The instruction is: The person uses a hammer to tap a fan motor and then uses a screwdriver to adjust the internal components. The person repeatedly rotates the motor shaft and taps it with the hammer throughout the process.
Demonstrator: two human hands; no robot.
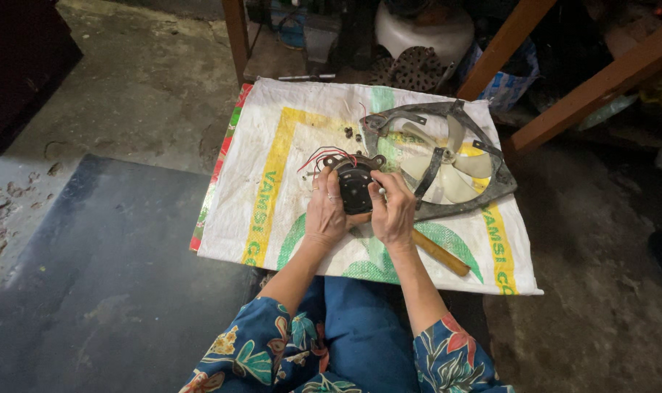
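Head view, looking down over the person's lap. Left hand and right hand meet over a small round dark metal motor, held between them just above a white woven plastic sack with yellow and green print spread on the concrete floor. Left fingers curl round the motor's left rim, grasping it; a ring shows on one. Right fingers close on the motor's right edge, and a small pale tip shows at them, too small to identify. Thin red and dark wires lead off the motor's upper left.

Just right of the motor: a grey metal fan frame with pale translucent blades, lying flat on the sack, near the right hand. A wooden handle, tan and cylindrical, lies on the sack below the right wrist, its head hidden. Several small dark screws or bits sit near the frame's upper left corner.

Sleeves: blue floral fabric. Brown wooden legs stand beyond the sack.
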